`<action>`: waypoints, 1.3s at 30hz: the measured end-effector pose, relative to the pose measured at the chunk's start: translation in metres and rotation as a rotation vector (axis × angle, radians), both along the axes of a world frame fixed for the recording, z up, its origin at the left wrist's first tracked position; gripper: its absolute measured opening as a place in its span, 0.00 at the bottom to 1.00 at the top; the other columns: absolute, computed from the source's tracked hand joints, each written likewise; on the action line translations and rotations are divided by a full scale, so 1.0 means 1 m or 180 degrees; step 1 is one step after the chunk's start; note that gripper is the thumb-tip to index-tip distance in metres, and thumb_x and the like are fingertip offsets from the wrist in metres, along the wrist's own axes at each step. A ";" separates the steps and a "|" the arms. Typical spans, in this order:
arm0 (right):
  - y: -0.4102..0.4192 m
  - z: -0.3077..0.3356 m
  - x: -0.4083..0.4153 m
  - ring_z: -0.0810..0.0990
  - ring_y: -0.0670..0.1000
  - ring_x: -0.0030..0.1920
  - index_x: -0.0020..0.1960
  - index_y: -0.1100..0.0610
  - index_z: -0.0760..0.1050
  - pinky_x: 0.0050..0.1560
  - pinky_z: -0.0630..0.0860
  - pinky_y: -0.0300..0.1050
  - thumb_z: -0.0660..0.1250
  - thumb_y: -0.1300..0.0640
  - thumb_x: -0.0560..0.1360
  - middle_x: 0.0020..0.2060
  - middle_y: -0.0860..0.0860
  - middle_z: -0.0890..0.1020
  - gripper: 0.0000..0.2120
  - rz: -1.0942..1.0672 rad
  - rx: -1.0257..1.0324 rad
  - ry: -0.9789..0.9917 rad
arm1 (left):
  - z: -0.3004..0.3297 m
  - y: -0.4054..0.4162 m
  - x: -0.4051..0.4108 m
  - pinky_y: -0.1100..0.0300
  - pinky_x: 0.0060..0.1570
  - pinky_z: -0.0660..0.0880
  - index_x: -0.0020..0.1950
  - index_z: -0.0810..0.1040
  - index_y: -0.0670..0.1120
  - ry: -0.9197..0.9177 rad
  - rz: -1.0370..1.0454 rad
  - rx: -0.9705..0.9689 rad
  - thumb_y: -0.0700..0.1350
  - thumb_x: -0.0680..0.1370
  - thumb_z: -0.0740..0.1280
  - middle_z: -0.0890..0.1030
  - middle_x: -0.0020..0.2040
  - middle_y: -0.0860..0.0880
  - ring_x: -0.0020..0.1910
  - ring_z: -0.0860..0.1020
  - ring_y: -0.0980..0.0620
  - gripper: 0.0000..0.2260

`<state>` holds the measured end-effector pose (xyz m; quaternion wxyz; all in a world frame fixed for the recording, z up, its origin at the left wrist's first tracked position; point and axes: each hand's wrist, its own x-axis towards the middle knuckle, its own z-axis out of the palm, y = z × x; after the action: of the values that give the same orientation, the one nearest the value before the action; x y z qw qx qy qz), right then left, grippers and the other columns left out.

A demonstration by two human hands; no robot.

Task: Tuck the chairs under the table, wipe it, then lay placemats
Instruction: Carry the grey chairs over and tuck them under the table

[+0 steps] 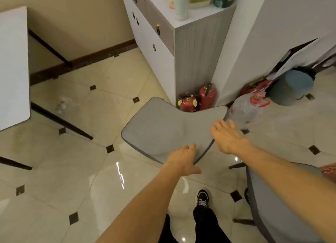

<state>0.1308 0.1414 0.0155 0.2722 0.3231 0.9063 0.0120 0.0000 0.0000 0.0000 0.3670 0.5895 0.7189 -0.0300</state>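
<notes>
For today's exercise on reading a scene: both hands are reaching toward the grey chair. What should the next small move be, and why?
Probably close both hands on the grey chair. The left hand touches its near edge and the right hand hovers open at its right edge, neither gripping, while the table stands off to the left, so the chair needs a hold before moving there.

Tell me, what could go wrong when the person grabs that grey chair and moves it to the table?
1. The left hand and right hand only reach for the back of the grey chair, with fingers straight. A loose hold could let it slip or tip.
2. The red fire extinguishers and a plastic bag sit right behind it. A swing could knock them.
3. The floor looks shiny, so the chair might slide quickly into the table.
</notes>
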 end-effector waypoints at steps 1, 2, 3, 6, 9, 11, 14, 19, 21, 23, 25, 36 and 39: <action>0.008 -0.007 0.004 0.62 0.57 0.70 0.68 0.57 0.65 0.72 0.58 0.60 0.67 0.59 0.72 0.67 0.56 0.66 0.26 0.0091 0.0039 -0.0060 | -0.006 0.009 0.011 0.47 0.53 0.75 0.68 0.63 0.47 -0.0031 0.0086 -0.0135 0.58 0.71 0.75 0.75 0.60 0.44 0.57 0.76 0.41 0.33; 0.014 -0.010 0.005 0.62 0.57 0.70 0.68 0.57 0.65 0.72 0.57 0.60 0.68 0.57 0.72 0.66 0.55 0.67 0.26 0.0155 0.0044 0.0048 | -0.009 0.016 0.018 0.47 0.53 0.75 0.66 0.64 0.46 -0.0021 0.0196 -0.0142 0.56 0.71 0.75 0.75 0.59 0.43 0.56 0.76 0.41 0.31; 0.022 -0.019 0.008 0.63 0.56 0.69 0.68 0.56 0.65 0.71 0.57 0.60 0.69 0.53 0.72 0.66 0.55 0.68 0.26 0.0295 0.0095 0.0107 | -0.014 0.021 0.026 0.46 0.53 0.75 0.65 0.64 0.46 -0.0022 0.0296 -0.0196 0.55 0.72 0.74 0.75 0.59 0.43 0.56 0.76 0.40 0.29; 0.046 -0.040 0.005 0.66 0.57 0.66 0.65 0.55 0.69 0.70 0.57 0.60 0.69 0.47 0.72 0.62 0.54 0.72 0.25 0.0600 0.0090 0.0189 | -0.028 0.041 0.041 0.45 0.50 0.75 0.63 0.65 0.45 0.0097 0.0637 -0.0156 0.50 0.77 0.69 0.75 0.58 0.42 0.56 0.76 0.39 0.20; 0.061 -0.050 -0.002 0.70 0.56 0.64 0.61 0.54 0.73 0.70 0.55 0.61 0.70 0.46 0.71 0.58 0.53 0.77 0.21 0.0871 0.0099 0.0274 | -0.034 0.049 0.041 0.47 0.44 0.72 0.64 0.65 0.43 0.0360 0.0609 -0.0001 0.43 0.79 0.64 0.75 0.59 0.41 0.55 0.77 0.37 0.16; 0.068 -0.056 -0.007 0.74 0.56 0.59 0.57 0.53 0.74 0.66 0.60 0.58 0.69 0.48 0.72 0.53 0.52 0.79 0.16 0.1138 0.0108 0.0311 | -0.036 0.050 0.036 0.47 0.41 0.70 0.65 0.64 0.43 0.0488 0.0395 0.0040 0.40 0.78 0.63 0.75 0.58 0.40 0.53 0.78 0.36 0.16; 0.072 -0.059 -0.022 0.78 0.56 0.53 0.54 0.54 0.75 0.57 0.67 0.53 0.68 0.48 0.72 0.50 0.53 0.81 0.14 0.1434 0.0065 0.0333 | -0.041 0.044 0.021 0.47 0.40 0.72 0.66 0.64 0.44 0.0523 0.0286 0.0145 0.39 0.78 0.63 0.75 0.55 0.42 0.50 0.78 0.37 0.18; 0.067 -0.055 -0.065 0.78 0.56 0.54 0.55 0.55 0.75 0.55 0.68 0.51 0.68 0.48 0.74 0.51 0.53 0.81 0.14 0.1407 0.0008 0.0403 | -0.040 0.040 -0.019 0.45 0.45 0.78 0.69 0.63 0.47 0.0670 0.0412 0.0170 0.39 0.78 0.64 0.76 0.55 0.44 0.49 0.79 0.39 0.21; 0.062 -0.053 -0.086 0.78 0.57 0.55 0.56 0.56 0.75 0.56 0.69 0.52 0.67 0.49 0.74 0.52 0.54 0.81 0.15 0.1305 -0.0060 0.0412 | -0.039 0.036 -0.039 0.44 0.46 0.79 0.69 0.63 0.48 0.0697 0.0502 0.0177 0.38 0.77 0.66 0.77 0.54 0.44 0.49 0.79 0.39 0.22; 0.056 -0.055 -0.108 0.79 0.57 0.54 0.57 0.57 0.75 0.56 0.70 0.52 0.66 0.51 0.75 0.53 0.55 0.81 0.14 0.1263 -0.0111 0.0411 | -0.041 0.029 -0.060 0.44 0.46 0.79 0.69 0.63 0.49 0.0731 0.0600 0.0187 0.39 0.76 0.67 0.77 0.54 0.44 0.48 0.79 0.39 0.23; 0.049 -0.059 -0.127 0.79 0.57 0.54 0.57 0.57 0.74 0.54 0.71 0.51 0.64 0.52 0.76 0.53 0.55 0.81 0.12 0.1327 -0.0166 0.0384 | -0.045 0.020 -0.081 0.45 0.46 0.79 0.70 0.63 0.50 0.0753 0.0620 0.0269 0.40 0.76 0.68 0.77 0.54 0.45 0.47 0.79 0.41 0.24; 0.052 -0.070 -0.243 0.80 0.59 0.50 0.56 0.57 0.75 0.44 0.73 0.50 0.63 0.46 0.77 0.51 0.56 0.79 0.15 0.1685 -0.0655 0.0529 | -0.069 -0.001 -0.204 0.55 0.46 0.75 0.70 0.69 0.50 0.0962 0.0787 0.0749 0.45 0.80 0.63 0.78 0.56 0.47 0.51 0.78 0.46 0.18; 0.064 -0.068 -0.278 0.79 0.59 0.53 0.57 0.56 0.74 0.44 0.71 0.50 0.62 0.46 0.78 0.53 0.55 0.79 0.15 0.1726 -0.0686 0.0468 | -0.076 0.009 -0.241 0.56 0.46 0.75 0.69 0.71 0.50 0.0912 0.0805 0.0900 0.51 0.81 0.63 0.79 0.55 0.48 0.50 0.78 0.48 0.17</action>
<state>-0.1470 0.2050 -0.0525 0.2255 0.0386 0.9728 -0.0354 -0.2410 0.0088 -0.0764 0.1759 0.5301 0.8288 0.0339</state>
